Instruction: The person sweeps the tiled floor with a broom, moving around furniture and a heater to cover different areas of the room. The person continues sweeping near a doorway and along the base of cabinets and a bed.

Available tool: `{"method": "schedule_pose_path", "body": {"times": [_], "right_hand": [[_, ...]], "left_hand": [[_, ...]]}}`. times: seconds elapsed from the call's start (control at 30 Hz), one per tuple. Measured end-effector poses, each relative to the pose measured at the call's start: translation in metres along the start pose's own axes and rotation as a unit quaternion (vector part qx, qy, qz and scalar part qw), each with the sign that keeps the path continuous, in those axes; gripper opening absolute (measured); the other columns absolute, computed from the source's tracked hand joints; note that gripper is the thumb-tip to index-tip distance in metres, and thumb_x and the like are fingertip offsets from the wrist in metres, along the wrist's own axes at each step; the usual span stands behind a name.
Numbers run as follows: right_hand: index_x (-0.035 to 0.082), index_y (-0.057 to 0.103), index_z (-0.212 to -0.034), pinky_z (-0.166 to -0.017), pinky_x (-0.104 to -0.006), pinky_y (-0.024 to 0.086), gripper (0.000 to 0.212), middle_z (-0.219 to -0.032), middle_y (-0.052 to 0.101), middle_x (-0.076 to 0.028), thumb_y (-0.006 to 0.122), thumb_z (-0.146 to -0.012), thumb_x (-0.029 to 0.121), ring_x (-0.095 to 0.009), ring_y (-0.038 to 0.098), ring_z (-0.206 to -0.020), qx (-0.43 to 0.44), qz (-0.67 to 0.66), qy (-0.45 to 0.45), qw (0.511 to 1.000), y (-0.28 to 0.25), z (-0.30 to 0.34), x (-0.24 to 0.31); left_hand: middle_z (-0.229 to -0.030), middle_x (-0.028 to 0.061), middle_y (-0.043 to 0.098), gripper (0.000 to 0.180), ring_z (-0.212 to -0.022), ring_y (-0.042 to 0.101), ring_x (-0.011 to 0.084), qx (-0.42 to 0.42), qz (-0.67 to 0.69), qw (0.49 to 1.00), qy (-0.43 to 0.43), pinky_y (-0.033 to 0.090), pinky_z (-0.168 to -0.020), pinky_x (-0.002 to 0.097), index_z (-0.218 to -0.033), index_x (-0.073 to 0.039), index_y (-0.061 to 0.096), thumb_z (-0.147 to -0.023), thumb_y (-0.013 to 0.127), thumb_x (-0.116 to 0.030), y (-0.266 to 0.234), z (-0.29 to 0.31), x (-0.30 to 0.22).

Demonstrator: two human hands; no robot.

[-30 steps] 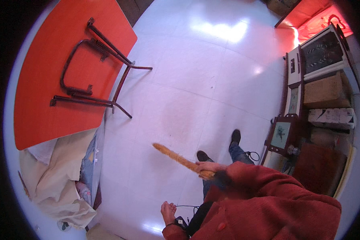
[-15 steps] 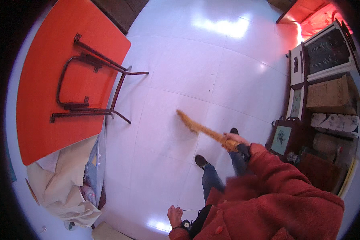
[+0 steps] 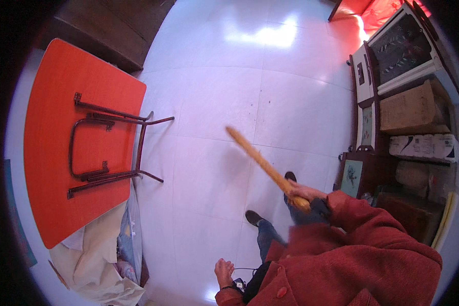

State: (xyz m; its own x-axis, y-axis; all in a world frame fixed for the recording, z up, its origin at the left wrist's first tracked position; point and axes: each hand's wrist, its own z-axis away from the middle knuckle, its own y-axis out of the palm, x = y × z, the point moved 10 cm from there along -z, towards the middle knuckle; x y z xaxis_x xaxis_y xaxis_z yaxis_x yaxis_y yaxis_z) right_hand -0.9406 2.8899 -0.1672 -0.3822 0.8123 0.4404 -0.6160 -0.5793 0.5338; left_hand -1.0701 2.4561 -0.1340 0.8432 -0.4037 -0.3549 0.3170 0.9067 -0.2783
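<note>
A straw-coloured hand broom (image 3: pixel 255 157) slants over the pale tiled floor (image 3: pixel 204 168), its far end pointing up and to the left. My right hand (image 3: pixel 303 193) is closed round its near end, in front of my right leg. The broom looks narrow, seen nearly edge-on. Whether its tip touches the floor I cannot tell. My left hand (image 3: pixel 223 273) is at the lower edge, fingers curled in, with nothing visible in them. Close to it, a thin black cord (image 3: pixel 245 268) runs by the wrist. A few dark specks (image 3: pixel 252 105) lie on the floor beyond the broom.
At left a folding table (image 3: pixel 51 153) stands on edge, its orange face and brown metal legs toward the room. Beige cloth (image 3: pixel 94 250) hangs below it. A dark cabinet (image 3: pixel 107 30) is behind. On the right, shelves hold a cardboard box (image 3: pixel 413 109) and wrapped white packs (image 3: pixel 423 148).
The broom has turned from showing its bristly side to a narrow edge, and my right hand has turned with it. The view has shifted, so the table sits lower. My left hand stays curled.
</note>
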Motion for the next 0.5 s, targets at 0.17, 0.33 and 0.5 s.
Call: {"method": "schedule_pose_path", "body": {"times": [0.17, 0.33, 0.5], "right_hand": [[0.008, 0.039, -0.113, -0.05, -0.0264, 0.043, 0.043, -0.078, 0.049, -0.003, 0.052, -0.074, 0.02, -0.013, 0.052, -0.061, 0.022, 0.14, 0.126, 0.982, -0.019, 0.027, -0.074], [0.005, 0.045, -0.11, -0.063, -0.0275, 0.042, 0.04, -0.086, 0.052, -0.004, 0.054, -0.073, 0.017, -0.013, 0.051, -0.072, 0.044, 0.247, 0.155, 0.955, -0.053, 0.029, -0.094], [0.001, 0.044, -0.111, -0.054, -0.0275, 0.045, 0.048, -0.083, 0.055, -0.006, 0.055, -0.067, 0.015, -0.013, 0.054, -0.064, -0.054, 0.128, 0.151, 0.979, -0.123, 0.05, -0.011]], "left_hand": [[-0.088, 0.0115, 0.052, 0.043, -0.071, 0.053, 0.0185, 0.038, -0.005, 0.999, 0.032, 0.046, -0.062, 0.0286, -0.113, -0.006, 0.039, -0.081, 0.05, -0.032, 0.036, 0.006, -0.022], [-0.094, 0.0156, 0.051, 0.044, -0.073, 0.055, 0.0215, 0.03, -0.026, 0.999, 0.02, 0.047, -0.058, 0.0287, -0.115, -0.007, 0.036, -0.082, 0.049, -0.032, 0.055, 0.007, -0.024], [-0.093, 0.0152, 0.051, 0.042, -0.071, 0.055, 0.0211, 0.02, -0.033, 0.999, 0.024, 0.047, -0.058, 0.0286, -0.115, -0.007, 0.037, -0.082, 0.048, -0.031, 0.074, 0.016, -0.026]]}}
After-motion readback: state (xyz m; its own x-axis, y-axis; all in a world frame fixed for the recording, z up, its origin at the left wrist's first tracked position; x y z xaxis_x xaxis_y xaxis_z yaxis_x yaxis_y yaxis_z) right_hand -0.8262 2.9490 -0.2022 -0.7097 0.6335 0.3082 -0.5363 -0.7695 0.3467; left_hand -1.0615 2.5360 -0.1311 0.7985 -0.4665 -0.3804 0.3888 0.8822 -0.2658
